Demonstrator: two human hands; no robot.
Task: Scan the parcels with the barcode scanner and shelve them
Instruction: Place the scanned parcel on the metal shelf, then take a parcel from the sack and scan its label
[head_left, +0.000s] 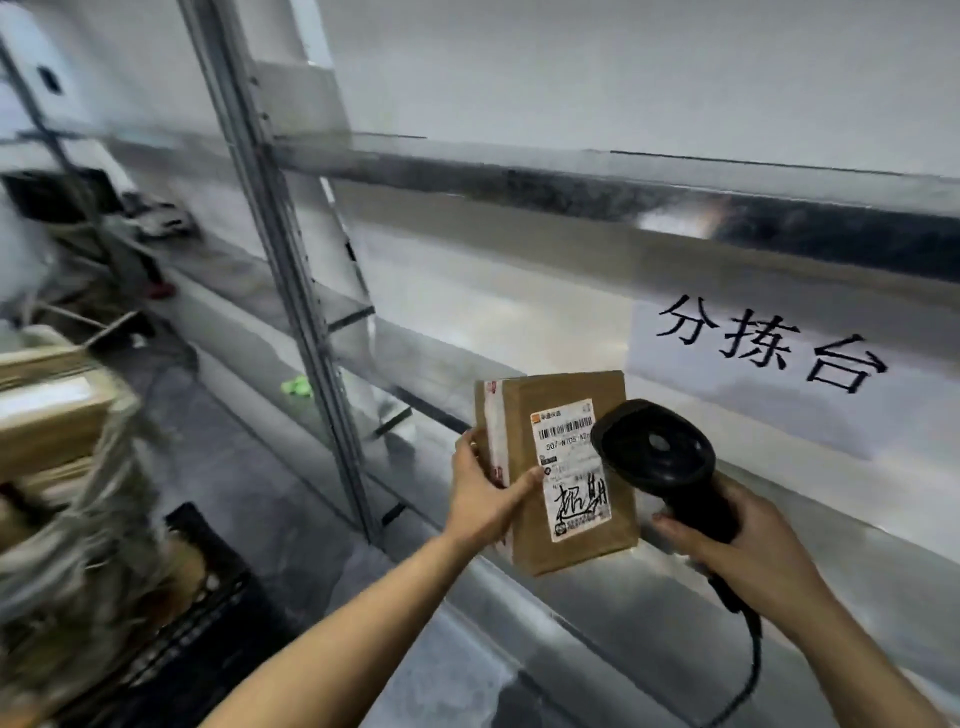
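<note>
your left hand (485, 499) grips a small brown parcel (558, 467) by its left edge, thumb across the front and touching the white shipping label (571, 470), fingers curled behind. you hold the parcel upright in the air, in front of the metal shelf (571, 171), label facing you. your right hand (748, 551) is wrapped around the handle of the black barcode scanner (660, 457), whose head sits just beside the parcel's right side, overlapping the label's barcode corner. the scanner's cable (748, 660) hangs down below your wrist. a white sign (769, 353) with black characters is on the shelf behind. blurred cardboard boxes (57, 415) are stacked at left, above a black crate (208, 597).
</note>
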